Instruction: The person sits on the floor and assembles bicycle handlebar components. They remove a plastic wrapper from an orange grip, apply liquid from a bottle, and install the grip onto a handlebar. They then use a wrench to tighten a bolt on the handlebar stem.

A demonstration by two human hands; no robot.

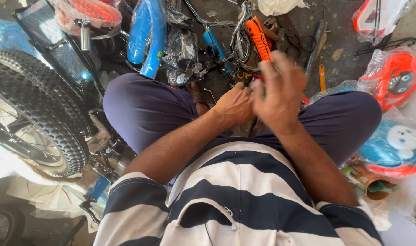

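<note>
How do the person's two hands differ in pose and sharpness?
The left hand is curled into a fist and looks sharp; the right hand is raised higher, its fingers looser and motion-blurred. The left hand sits lower, between the knees. Both are bare and meet above the dusty floor.

Dark floor (pixel 340 41) strewn with wrapped bicycle parts (pixel 148 32) and a wheel (pixel 34 114).

2 hands (pixel 235 105) (pixel 278 91); 1 knobbly tyre (pixel 32 109); perhaps 2 round animal-face plaques (pixel 396 77) (pixel 395 146).
</note>
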